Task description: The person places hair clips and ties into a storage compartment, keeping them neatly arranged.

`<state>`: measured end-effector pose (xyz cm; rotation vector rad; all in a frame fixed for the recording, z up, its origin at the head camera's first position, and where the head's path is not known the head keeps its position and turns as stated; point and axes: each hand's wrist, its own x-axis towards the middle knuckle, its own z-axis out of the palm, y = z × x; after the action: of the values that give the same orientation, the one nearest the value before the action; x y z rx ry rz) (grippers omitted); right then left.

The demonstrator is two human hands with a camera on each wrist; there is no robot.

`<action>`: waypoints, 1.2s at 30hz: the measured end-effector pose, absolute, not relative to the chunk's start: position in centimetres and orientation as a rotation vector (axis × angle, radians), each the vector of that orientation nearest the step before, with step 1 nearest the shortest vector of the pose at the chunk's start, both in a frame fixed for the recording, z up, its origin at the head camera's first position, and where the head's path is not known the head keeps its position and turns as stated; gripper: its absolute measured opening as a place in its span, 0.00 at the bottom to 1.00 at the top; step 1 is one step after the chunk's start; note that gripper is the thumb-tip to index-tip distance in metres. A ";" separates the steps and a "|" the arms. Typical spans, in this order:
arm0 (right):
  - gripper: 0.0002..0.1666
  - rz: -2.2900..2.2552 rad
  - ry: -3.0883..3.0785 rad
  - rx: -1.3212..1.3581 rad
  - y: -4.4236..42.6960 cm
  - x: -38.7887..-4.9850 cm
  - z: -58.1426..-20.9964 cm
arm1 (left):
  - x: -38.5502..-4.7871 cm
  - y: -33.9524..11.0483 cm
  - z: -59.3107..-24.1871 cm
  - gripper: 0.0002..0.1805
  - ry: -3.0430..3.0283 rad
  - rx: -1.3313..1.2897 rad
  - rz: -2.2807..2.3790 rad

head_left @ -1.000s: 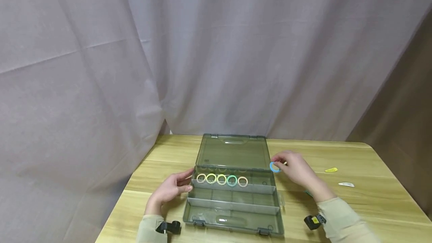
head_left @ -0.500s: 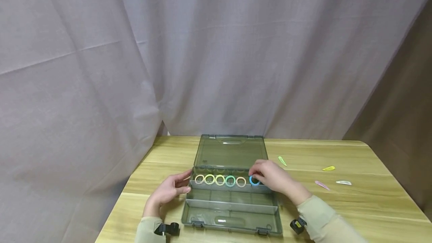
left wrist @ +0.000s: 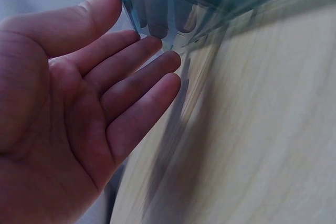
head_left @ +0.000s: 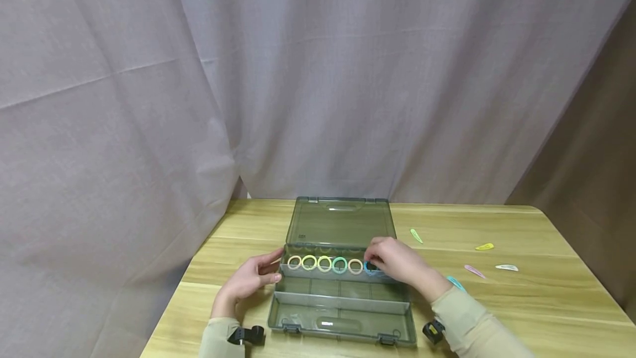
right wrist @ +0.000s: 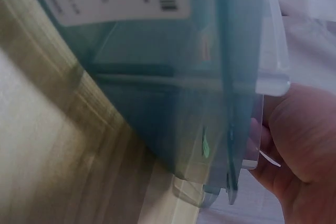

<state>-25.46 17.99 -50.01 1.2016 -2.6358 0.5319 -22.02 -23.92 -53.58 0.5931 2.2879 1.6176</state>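
Note:
A translucent green compartment box (head_left: 343, 307) lies with its lid laid back on the wooden table. In its rear compartment several hair ties stand in a row: a peach one (head_left: 294, 262), yellow ones (head_left: 324, 263), a green one (head_left: 340, 264) and another peach one (head_left: 355, 266). At the right end of that row my right hand (head_left: 397, 258) pinches a blue hair tie (head_left: 367, 268), partly hidden by the fingers. My left hand (head_left: 250, 278) rests against the box's left side. In the left wrist view its fingers (left wrist: 142, 111) are extended, the thumb at the box edge.
Snap hair clips lie on the table right of the box: green (head_left: 416, 236), yellow (head_left: 484, 246), pink (head_left: 475, 271), white (head_left: 507, 267) and turquoise (head_left: 455, 284). A grey curtain (head_left: 318, 82) hangs behind the table. The box's middle and front compartments are divided by a partition (head_left: 343, 303).
My right hand has carried the blue hair tie left from beside the box into the rear compartment, next to the last peach one. The left hand has stayed at the box's left side.

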 end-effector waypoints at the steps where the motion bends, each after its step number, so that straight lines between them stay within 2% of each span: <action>1: 0.11 0.533 -2.628 1.205 18.0 -25.5 -50.0 | -22.0 -23.9 -53.5 0.40 2.288 0.591 1.618; 6: 0.12 0.524 -2.616 1.202 18.1 -25.5 -49.8 | -22.3 -23.6 -53.4 0.39 2.282 0.592 1.628; 16: 0.08 0.687 -2.651 1.114 20.1 -25.4 -50.2 | -22.5 -23.5 -53.8 0.40 2.281 0.618 1.600; 21: 0.07 0.890 -2.628 0.919 22.4 -25.0 -50.0 | -22.6 -23.7 -53.7 0.39 2.292 0.618 1.607; 28: 0.09 1.115 -2.605 0.481 27.7 -22.6 -51.1 | -22.6 -23.8 -53.9 0.39 2.272 0.624 1.617; 36: 0.18 1.052 -2.741 0.168 34.6 -20.7 -52.1 | -22.5 -24.3 -53.8 0.39 2.291 0.622 1.613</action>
<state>-20.72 34.59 -52.15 0.1677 -2.7414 1.0518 -22.52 -24.32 -53.85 0.6220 2.2911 1.6130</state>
